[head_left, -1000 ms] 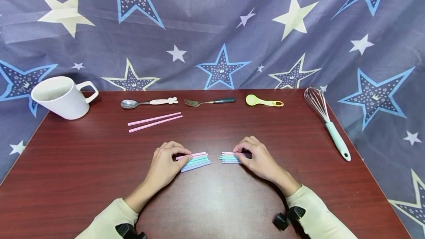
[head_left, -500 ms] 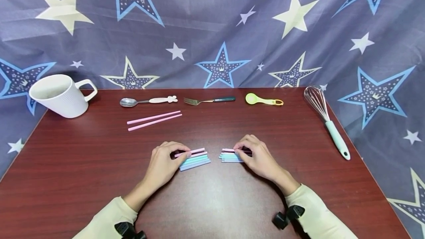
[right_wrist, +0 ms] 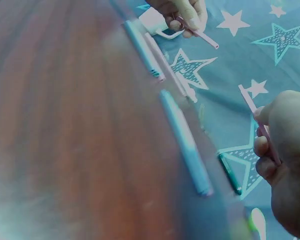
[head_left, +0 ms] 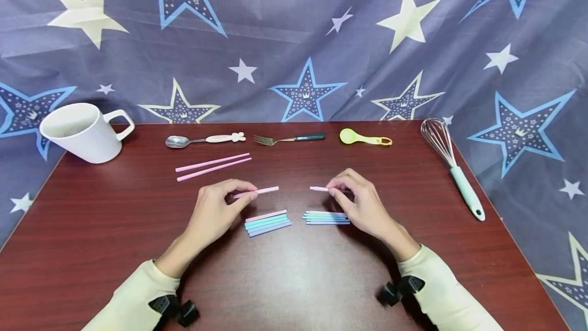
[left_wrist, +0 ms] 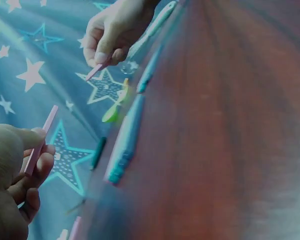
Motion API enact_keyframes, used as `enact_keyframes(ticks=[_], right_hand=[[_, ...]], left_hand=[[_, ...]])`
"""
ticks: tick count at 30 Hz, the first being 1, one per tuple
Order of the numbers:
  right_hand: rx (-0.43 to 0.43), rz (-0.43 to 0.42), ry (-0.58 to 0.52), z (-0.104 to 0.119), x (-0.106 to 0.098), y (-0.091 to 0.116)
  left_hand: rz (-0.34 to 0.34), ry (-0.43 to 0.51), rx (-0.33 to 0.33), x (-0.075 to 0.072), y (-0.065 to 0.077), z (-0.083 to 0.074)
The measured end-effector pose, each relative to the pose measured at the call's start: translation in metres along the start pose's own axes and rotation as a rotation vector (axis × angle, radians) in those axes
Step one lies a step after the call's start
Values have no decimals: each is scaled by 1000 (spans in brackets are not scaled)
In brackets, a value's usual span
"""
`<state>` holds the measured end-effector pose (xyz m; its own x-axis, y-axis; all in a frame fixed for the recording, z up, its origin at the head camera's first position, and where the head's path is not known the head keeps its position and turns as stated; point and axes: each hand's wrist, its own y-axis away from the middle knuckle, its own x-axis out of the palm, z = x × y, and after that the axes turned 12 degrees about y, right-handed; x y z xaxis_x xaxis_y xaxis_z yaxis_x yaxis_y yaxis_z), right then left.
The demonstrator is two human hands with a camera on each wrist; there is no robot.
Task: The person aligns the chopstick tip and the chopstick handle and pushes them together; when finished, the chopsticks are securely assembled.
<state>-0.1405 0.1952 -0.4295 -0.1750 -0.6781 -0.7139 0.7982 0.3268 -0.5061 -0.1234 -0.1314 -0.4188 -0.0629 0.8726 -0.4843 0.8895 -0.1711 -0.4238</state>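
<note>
My left hand (head_left: 216, 211) pinches a short pink straw (head_left: 268, 189) between thumb and fingers, raised off the table in the left wrist view. My right hand (head_left: 363, 206) likewise pinches a second short pink straw (head_left: 318, 188), its free end pointing left toward the other one. Below the left hand lies a row of short straws (head_left: 267, 223) in pink, teal and blue. A similar bundle of short straws (head_left: 326, 217) lies by the right hand. Farther back, two long pink straws (head_left: 213, 165) lie side by side at a slant.
Along the back of the table (head_left: 294, 280) lie a spoon (head_left: 206, 139), a fork (head_left: 289, 139) and a yellow-green measuring spoon (head_left: 365, 138). A white mug (head_left: 84, 134) stands at the back left. At the right edge lies a whisk (head_left: 452, 167). A star-patterned cloth (head_left: 294, 40) hangs behind.
Both hands have moved back from the two rows of short straws. Each has lifted one short pink straw away from its row; the remaining straws lie in place.
</note>
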Motion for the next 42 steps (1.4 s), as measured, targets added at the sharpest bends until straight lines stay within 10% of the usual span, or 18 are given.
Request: enact_keyframes(ticks=[42], right_hand=[[-100,-27,-77,29,11,-22]], left_hand=[[104,80,-8,7,-14,-17]])
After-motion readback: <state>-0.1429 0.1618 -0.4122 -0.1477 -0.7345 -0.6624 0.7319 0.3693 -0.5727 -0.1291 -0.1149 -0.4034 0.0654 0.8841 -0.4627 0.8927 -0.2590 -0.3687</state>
